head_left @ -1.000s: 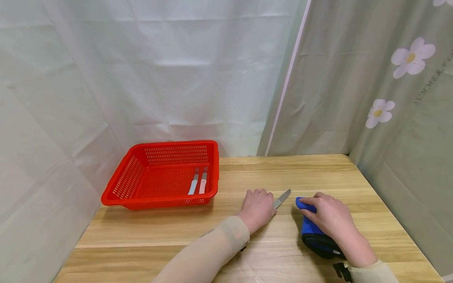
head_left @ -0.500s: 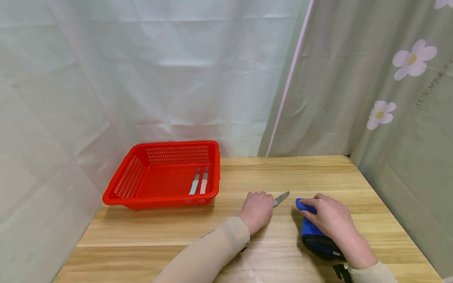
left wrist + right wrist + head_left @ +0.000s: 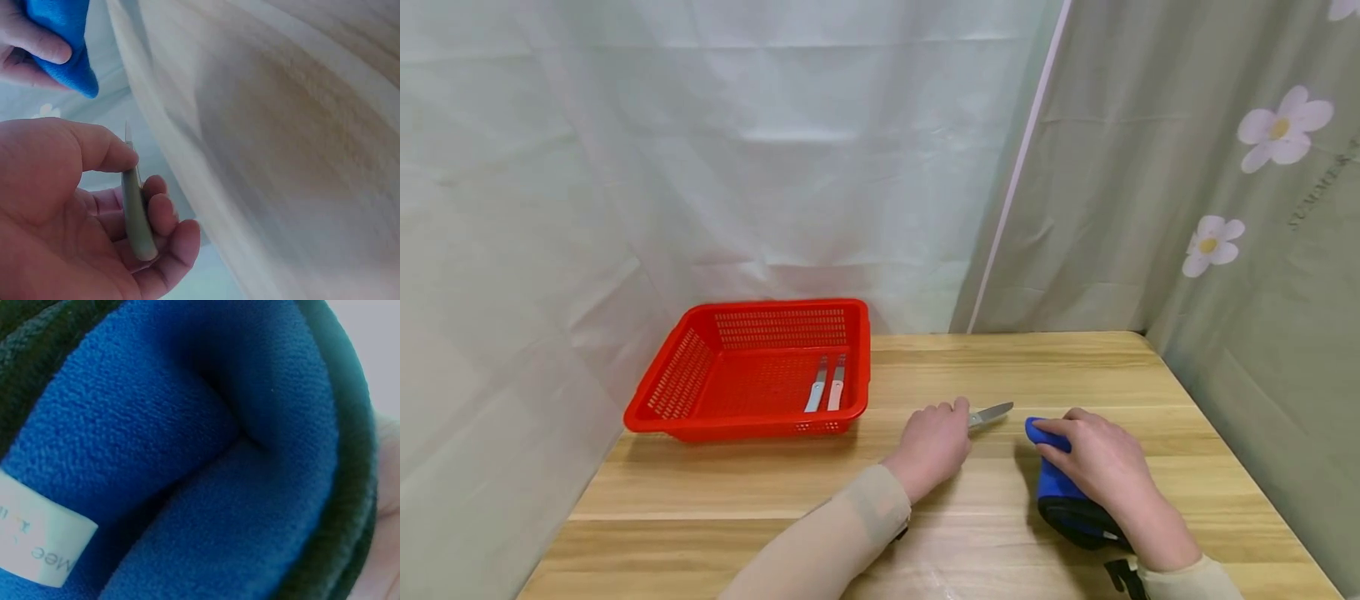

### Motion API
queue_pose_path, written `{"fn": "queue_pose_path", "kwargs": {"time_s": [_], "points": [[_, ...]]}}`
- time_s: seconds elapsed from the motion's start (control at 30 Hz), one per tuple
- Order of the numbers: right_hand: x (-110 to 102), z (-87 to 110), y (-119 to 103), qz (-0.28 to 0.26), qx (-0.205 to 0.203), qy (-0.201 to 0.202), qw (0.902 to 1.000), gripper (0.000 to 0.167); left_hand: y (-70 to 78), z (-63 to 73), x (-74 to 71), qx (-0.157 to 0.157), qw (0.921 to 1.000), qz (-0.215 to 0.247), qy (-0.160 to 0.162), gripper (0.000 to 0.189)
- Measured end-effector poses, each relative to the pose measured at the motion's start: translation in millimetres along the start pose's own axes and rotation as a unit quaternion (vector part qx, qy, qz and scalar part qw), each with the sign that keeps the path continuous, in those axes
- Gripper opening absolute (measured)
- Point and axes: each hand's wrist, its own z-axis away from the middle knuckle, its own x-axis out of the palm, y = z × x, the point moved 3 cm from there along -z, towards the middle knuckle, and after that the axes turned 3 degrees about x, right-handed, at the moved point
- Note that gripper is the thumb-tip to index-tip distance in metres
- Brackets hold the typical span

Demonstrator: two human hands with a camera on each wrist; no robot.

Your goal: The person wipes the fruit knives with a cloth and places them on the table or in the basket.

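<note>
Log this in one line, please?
left hand: holds green-handled knife; right hand: grips blue fabric pouch; red plastic basket: blue-handled utensil, pink-handled utensil inside

Tabletop [image 3: 760,492]: was light wood-grain, banded left to right, with darker brown streaks; far right corner looked rounded.
Red basket [image 3: 737,428]: sat upright directly on the wood, at the far left corner, walls perforated.

Three knives: a blue-handled knife [image 3: 813,397] and a pink-handled knife [image 3: 835,395] inside one red basket [image 3: 745,428] at eight o'clock, a third knife [image 3: 992,413] near half past four. Two grips: left grip [image 3: 928,446] past five, right grip [image 3: 1101,462] at four. One blue cloth piece [image 3: 1058,483] with one white label [image 3: 44,534], half past four. One wooden surface [image 3: 700,487]. Two whole printed flowers [image 3: 1285,129] plus part of another, two to three o'clock.
</note>
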Motion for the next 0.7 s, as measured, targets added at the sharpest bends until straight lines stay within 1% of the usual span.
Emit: {"fn": "queue_pose_path", "kwargs": {"time_s": [0.17,0.27,0.4,0.5,0.63,0.7], "points": [[-1,-1.4,-5,-0.004,-0.002,0.000,1.0000,0.036,-8.1,8.4,-8.1,-0.005,0.9996,0.020,0.021,0.028],[-3,-2.9,-9,-0.001,-0.005,0.003,1.0000,0.037,-13.0,13.3,-11.9,-0.011,0.9994,0.025,0.021,0.031],[-4,-3.1,-15,0.002,-0.008,0.012,0.9999,0.038,-19.1,21.0,-15.5,-0.022,0.9991,0.034,0.012,0.034],[-5,-2.8,-20,-0.002,-0.013,0.021,0.9997,0.037,-23.2,27.9,-18.9,-0.028,0.9988,0.038,0.015,0.035],[-7,-4.3,-26,-0.006,-0.020,0.027,0.9994,0.037,-29.3,37.9,-25.1,-0.030,0.9981,0.043,0.031,0.037],[-8,-5.2,-29,-0.009,-0.024,0.028,0.9993,0.037,-33.6,43.4,-28.2,-0.031,0.9976,0.045,0.042,0.034]]}}
